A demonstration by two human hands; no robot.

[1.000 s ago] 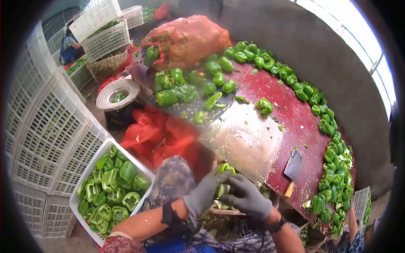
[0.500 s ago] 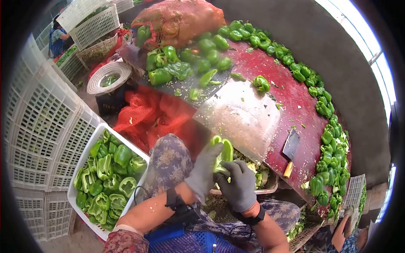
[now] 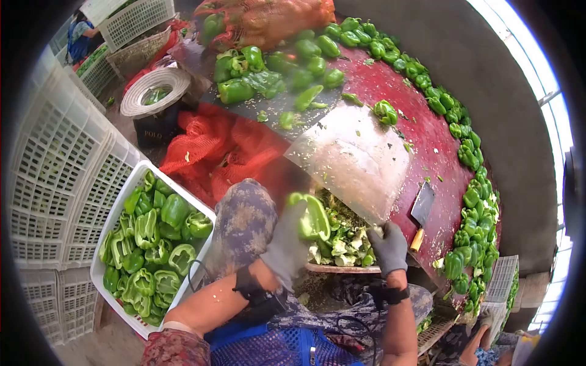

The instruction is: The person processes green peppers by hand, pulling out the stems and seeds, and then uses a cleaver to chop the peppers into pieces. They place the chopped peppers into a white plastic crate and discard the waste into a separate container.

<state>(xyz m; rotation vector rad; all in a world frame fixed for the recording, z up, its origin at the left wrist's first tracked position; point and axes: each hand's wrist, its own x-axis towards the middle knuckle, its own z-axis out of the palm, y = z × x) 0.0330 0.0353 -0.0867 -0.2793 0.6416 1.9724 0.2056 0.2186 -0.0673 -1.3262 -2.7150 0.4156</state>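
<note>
My left hand [image 3: 285, 244], gloved in grey and blurred by motion, grips a cut-open green bell pepper [image 3: 314, 218] whose pale hollow inside faces right. Under and beside the pepper is a scrap tray [image 3: 342, 268] heaped with pepper cores and trimmings [image 3: 345, 235]. Over that tray's right end is my right hand [image 3: 389, 249], also gloved, with thumb and fingers apart; a small pale bit shows by the fingertips. A white crate [image 3: 206, 244] of cut green peppers [image 3: 152, 235] stands to the left of my knee.
A cleaver [image 3: 422, 204] lies on the red tabletop [image 3: 442, 161], beside a metal sheet [image 3: 354, 161]. Whole peppers [image 3: 473, 207] line the table's far rim. Stacked white crates [image 3: 49, 183] rise at left. A red mesh sack [image 3: 274, 24] and other people are at the edges.
My hands have parted. The right one has left the pepper and moved right, over the scrap tray's end; the left has kept the pepper and shifted slightly left.
</note>
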